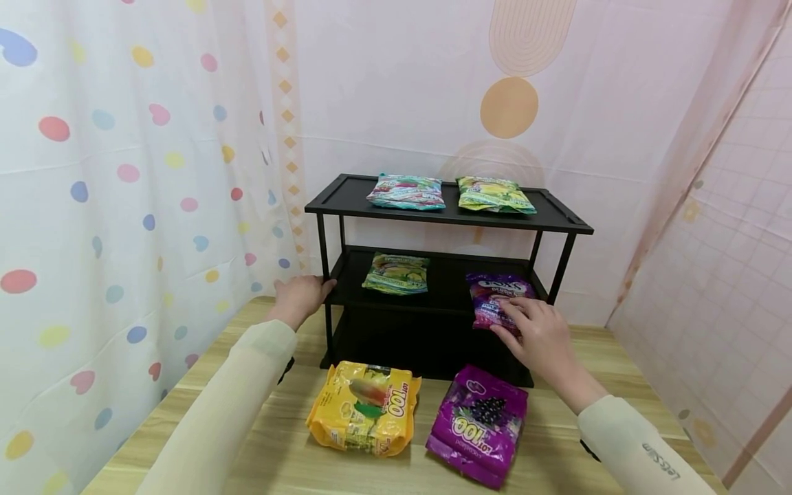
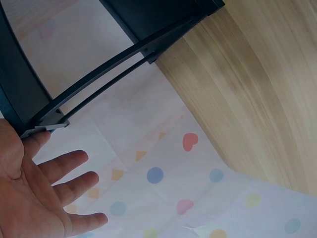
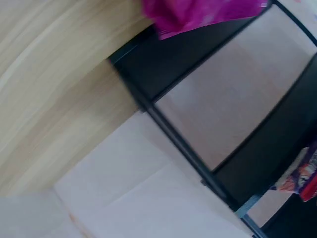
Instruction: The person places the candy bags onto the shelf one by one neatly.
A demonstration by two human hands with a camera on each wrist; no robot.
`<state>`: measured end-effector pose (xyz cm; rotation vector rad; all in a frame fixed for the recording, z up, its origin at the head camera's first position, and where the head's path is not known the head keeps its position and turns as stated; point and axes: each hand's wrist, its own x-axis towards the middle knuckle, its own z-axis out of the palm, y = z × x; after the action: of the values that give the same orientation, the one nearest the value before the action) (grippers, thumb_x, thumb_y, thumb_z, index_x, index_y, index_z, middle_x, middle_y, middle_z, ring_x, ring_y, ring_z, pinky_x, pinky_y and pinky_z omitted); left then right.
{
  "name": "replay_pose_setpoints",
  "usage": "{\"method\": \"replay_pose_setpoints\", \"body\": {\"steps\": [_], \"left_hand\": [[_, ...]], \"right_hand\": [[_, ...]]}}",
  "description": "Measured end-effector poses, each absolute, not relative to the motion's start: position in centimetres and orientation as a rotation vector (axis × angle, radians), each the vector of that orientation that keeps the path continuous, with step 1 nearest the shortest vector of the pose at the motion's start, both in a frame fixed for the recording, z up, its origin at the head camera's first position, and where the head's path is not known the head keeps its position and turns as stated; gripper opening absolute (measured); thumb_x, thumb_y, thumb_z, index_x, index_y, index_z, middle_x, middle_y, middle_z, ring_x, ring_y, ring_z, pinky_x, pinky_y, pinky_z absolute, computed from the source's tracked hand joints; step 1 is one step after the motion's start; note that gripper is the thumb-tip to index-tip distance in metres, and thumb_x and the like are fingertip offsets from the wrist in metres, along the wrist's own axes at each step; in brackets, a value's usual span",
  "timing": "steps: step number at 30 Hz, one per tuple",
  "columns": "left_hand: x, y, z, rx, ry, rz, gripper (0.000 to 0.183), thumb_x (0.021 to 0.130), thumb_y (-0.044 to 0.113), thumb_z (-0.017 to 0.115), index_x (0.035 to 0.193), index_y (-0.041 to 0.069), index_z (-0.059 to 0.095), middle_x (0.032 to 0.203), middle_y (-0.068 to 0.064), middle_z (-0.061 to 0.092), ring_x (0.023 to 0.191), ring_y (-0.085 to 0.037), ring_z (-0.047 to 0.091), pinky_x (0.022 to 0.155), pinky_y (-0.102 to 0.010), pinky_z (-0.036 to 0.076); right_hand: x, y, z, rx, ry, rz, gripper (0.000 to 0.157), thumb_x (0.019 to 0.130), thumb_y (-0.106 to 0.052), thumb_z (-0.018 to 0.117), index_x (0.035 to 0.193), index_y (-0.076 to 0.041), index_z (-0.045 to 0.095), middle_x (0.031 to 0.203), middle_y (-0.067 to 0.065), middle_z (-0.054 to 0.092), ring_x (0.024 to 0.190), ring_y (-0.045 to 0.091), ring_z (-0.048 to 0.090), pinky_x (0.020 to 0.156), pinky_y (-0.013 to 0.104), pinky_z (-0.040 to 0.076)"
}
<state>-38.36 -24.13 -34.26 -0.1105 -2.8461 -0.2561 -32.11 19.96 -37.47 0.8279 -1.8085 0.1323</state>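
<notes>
At the left end of the black three-tier rack [image 1: 448, 306], my left hand [image 1: 300, 299] touches the middle shelf's corner. In the left wrist view that hand [image 2: 47, 191] has its fingers spread and mostly straight; its thumb tip is hidden. My right hand [image 1: 541, 337] holds a purple Fox's candy bag [image 1: 489, 299] by its lower right part, fingers on the front and thumb at the bottom edge. This bag leans over the front edge of the middle shelf, at the right. The right wrist view shows only part of a patterned bag [image 3: 309, 173], without the hand.
A green candy bag [image 1: 396, 273] lies left on the middle shelf. On top are a teal-and-pink bag [image 1: 406, 192] and a yellow-green bag [image 1: 495, 195]. A yellow Lot 100 bag [image 1: 365, 409] and a purple Lot 100 bag [image 1: 479, 426] lie before the rack on the wooden table [image 1: 281, 447].
</notes>
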Motion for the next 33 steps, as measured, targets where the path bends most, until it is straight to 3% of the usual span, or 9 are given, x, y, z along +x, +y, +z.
{"method": "replay_pose_setpoints", "body": {"steps": [6, 11, 19, 25, 33], "left_hand": [[-38.4, -24.1, -34.3, -0.105, -2.852, -0.255, 0.052, 0.108, 0.043, 0.033, 0.106, 0.002, 0.066, 0.12, -0.032, 0.062, 0.113, -0.055, 0.055, 0.099, -0.079, 0.022], [-38.4, -24.1, -34.3, -0.1, -2.858, -0.257, 0.053, 0.108, 0.043, 0.033, 0.115, 0.001, 0.065, 0.123, -0.033, 0.06, 0.115, -0.056, 0.054, 0.1, -0.079, 0.022], [-38.5, -24.1, -34.2, -0.098, -2.864, -0.26, 0.053, 0.108, 0.043, 0.033, 0.115, 0.001, 0.065, 0.124, -0.033, 0.06, 0.116, -0.056, 0.053, 0.1, -0.079, 0.021], [-38.4, -24.1, -34.2, -0.1, -2.87, -0.263, 0.053, 0.108, 0.043, 0.032, 0.111, 0.002, 0.066, 0.124, -0.033, 0.06, 0.116, -0.056, 0.053, 0.1, -0.079, 0.021], [-38.4, -24.2, -34.2, -0.108, -2.87, -0.261, 0.053, 0.108, 0.042, 0.032, 0.104, 0.002, 0.066, 0.121, -0.033, 0.062, 0.114, -0.056, 0.054, 0.099, -0.079, 0.021]], "right_hand": [[-32.3, 20.5, -38.3, 0.912, -1.679, -0.003, 0.048, 0.1, -0.047, 0.055, 0.11, -0.004, 0.074, 0.102, 0.018, 0.067, 0.079, 0.037, 0.066, 0.065, 0.053, 0.054], [-32.4, 20.7, -38.9, 0.933, -1.65, -0.059, 0.043, 0.104, -0.04, 0.051, 0.111, -0.004, 0.072, 0.103, 0.019, 0.066, 0.082, 0.037, 0.066, 0.06, 0.05, 0.052], [-32.3, 21.1, -39.5, 0.866, -1.698, -0.121, 0.034, 0.107, -0.027, 0.044, 0.117, -0.005, 0.069, 0.106, 0.019, 0.065, 0.087, 0.038, 0.066, 0.062, 0.048, 0.053], [-32.3, 21.1, -39.5, 0.878, -1.676, -0.111, 0.033, 0.107, -0.022, 0.042, 0.111, -0.003, 0.069, 0.101, 0.017, 0.066, 0.083, 0.036, 0.065, 0.057, 0.045, 0.053], [-32.3, 21.0, -39.7, 0.878, -1.688, -0.096, 0.034, 0.108, -0.019, 0.039, 0.107, -0.002, 0.069, 0.1, 0.016, 0.068, 0.082, 0.035, 0.066, 0.062, 0.046, 0.055]]}}
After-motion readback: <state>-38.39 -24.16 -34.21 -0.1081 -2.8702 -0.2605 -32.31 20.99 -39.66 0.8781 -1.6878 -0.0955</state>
